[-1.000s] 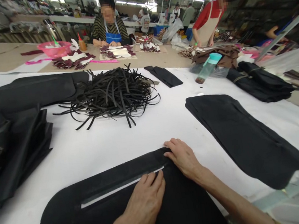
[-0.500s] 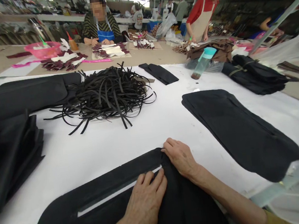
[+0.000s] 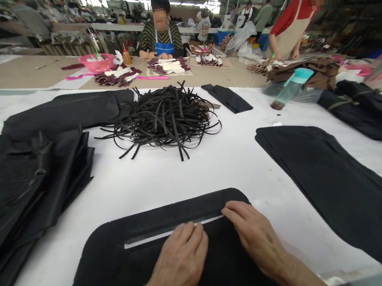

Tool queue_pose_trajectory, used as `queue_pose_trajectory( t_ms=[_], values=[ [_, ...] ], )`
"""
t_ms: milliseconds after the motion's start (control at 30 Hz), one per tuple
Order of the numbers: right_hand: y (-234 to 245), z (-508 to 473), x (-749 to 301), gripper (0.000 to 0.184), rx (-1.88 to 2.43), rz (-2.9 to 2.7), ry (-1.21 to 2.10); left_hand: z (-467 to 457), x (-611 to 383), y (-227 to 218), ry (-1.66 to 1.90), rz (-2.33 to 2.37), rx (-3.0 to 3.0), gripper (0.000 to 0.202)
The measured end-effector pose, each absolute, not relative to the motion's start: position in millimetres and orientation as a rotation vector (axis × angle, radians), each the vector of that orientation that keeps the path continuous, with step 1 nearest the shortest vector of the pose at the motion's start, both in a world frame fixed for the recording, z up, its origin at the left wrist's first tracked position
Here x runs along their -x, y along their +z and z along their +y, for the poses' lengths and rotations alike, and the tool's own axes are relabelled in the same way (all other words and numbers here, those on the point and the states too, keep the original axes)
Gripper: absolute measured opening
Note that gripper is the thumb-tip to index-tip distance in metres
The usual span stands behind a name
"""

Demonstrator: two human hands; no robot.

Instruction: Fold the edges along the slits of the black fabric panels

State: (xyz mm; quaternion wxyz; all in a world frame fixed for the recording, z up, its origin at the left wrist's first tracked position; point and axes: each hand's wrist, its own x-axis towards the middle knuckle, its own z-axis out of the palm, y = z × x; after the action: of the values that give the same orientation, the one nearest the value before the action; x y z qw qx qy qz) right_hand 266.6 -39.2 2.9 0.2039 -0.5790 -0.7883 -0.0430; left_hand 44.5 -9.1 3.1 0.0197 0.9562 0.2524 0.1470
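Note:
A black fabric panel [image 3: 99, 275] with rounded corners lies flat in front of me. Near its far edge runs a long narrow slot [image 3: 150, 239], through which white shows. My left hand [image 3: 182, 257] rests across the middle of the slot, fingers bent and close together on its near edge, the thumb hidden. At the slot's right end, my right hand [image 3: 252, 228] pinches the fabric between thumb and fingers. Both forearms come in from the bottom of the view.
Black strips [image 3: 167, 118] lie in a tangled heap beyond the panel. Stacked black pieces [image 3: 15, 183] stand at left, more black panels [image 3: 338, 185] at right. A turquoise-lidded bottle [image 3: 291, 90] lies tilted on the white table [image 3: 140, 179]. Co-workers sit and stand across the table.
My right hand has moved from the panel's far right corner down to the slot's right end. My left hand's fingers are more bent. The panel lies straighter, and the view has turned left.

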Motion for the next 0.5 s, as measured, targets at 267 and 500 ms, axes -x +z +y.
queue_pose_trajectory(
  t_ms=[267, 500],
  values=[
    [-8.1, -41.2, -258.4, 0.038, 1.627, -2.435, -0.162, -3.0, 27.9, -31.6, 0.445, 1.036, -3.128, 0.052],
    [-14.9, -43.2, -266.1, 0.046, 1.661, -2.249, -0.041, -0.3, 34.7, -13.3, 0.537, 1.049, -2.738, 0.054]
  ],
)
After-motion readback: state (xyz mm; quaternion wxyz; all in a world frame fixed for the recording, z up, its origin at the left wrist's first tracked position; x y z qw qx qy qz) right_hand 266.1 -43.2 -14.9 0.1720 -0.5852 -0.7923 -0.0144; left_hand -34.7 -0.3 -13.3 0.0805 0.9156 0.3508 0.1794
